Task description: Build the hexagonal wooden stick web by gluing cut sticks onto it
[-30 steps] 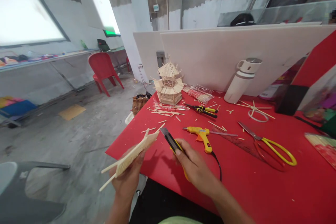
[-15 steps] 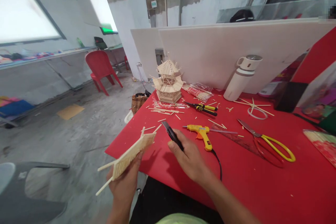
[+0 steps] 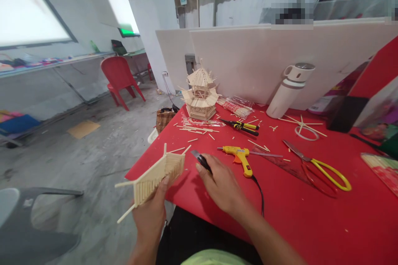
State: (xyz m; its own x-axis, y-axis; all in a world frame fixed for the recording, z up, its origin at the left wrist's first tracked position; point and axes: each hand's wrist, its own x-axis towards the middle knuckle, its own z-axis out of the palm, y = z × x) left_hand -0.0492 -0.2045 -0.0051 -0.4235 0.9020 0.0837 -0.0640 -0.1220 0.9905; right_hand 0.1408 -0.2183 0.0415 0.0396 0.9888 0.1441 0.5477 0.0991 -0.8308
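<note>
My left hand (image 3: 152, 207) grips a panel of pale wooden sticks (image 3: 146, 188), with several stick ends jutting from its corners. It is held up over the near left edge of the table, tilted so its ribbed face shows. In my right hand (image 3: 222, 182) is a black utility knife (image 3: 203, 162), its blade out and pointing up and left, a short gap from the panel. A yellow glue gun (image 3: 238, 157) lies just right of that hand, its black cord trailing toward me. Behind stands a two-tiered stick pagoda model (image 3: 201, 95).
On the red table (image 3: 280, 223) lie pliers (image 3: 241, 127), scissors (image 3: 314, 163) with yellow and red handles, loose sticks and stick packets (image 3: 236, 107). A white thermos (image 3: 290, 89) stands before a white board (image 3: 248, 62). A grey chair (image 3: 46, 219) is at lower left.
The stick panel has turned in my left hand, so more of its ribbed face shows. My right hand with the knife has shifted slightly left and down.
</note>
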